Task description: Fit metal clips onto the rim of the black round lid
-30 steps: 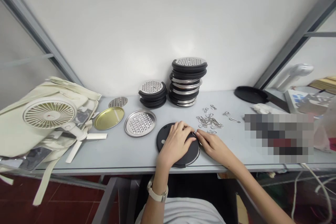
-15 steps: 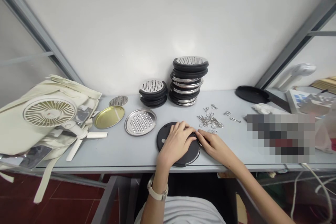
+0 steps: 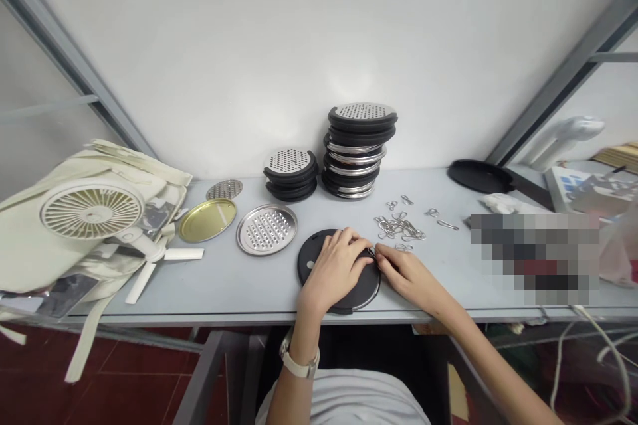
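Observation:
A black round holder lies flat near the table's front edge, a light round spot on its left side. My left hand lies over it and keeps hold of it, fingers bent toward its upper right rim and thumb on its face. My right hand is closed in a pinch at the holder's right rim, touching it beside my left fingertips. What it pinches is mostly hidden. Several small metal wire clips lie loose just beyond my right hand.
Left of the holder lie a round metal grater, a gold-coloured lid and a perforated disc. Behind stand a short stack and a tall stack of graters and black holders. A fan and a black pan flank them.
Both hands stay at the holder's right rim. My right fingers have shifted very slightly there, and a shiny edge seen beneath them before is now hidden. The view has tilted a little.

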A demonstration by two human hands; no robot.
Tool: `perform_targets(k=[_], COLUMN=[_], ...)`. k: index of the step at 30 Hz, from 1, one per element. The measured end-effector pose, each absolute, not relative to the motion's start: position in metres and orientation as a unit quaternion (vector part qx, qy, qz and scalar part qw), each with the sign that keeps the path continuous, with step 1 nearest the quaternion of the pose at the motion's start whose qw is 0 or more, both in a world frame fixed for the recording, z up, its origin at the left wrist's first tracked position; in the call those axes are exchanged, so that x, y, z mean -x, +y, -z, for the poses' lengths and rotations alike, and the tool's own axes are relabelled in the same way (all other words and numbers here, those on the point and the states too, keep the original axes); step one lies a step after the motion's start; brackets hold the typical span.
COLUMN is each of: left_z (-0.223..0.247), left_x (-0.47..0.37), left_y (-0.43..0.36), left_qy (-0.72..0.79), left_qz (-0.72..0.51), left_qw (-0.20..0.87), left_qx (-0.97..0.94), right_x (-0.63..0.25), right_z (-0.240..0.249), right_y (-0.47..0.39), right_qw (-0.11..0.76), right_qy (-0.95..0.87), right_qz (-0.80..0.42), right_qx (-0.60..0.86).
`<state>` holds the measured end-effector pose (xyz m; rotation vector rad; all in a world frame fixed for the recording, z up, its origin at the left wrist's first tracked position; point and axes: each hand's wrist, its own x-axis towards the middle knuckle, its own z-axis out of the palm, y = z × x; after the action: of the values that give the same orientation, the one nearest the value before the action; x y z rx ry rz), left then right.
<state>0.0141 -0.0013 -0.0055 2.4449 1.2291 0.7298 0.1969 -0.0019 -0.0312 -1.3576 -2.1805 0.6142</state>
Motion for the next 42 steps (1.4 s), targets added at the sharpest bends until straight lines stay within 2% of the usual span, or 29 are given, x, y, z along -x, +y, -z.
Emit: perform_targets(k=[16,42], left_z=[0.0067,0.0047], left_x=[-0.0139,-0.0138], left_y=[-0.0004,-0.0008], left_qy=[0.429,0.423], left_qz=[-0.259,-0.240], left_qw=[0.158,0.144], left_qx=[-0.851,-0.862], right_x=[-0.1949,-0.1963], right_z=[0.0356,0.0325], right_y=[0.0003,-0.0012], right_qw=[0.253,0.252], right_qy=[-0.794,-0.797], right_qz=[-0.184,-0.203], right_qx=[0.521,0.510])
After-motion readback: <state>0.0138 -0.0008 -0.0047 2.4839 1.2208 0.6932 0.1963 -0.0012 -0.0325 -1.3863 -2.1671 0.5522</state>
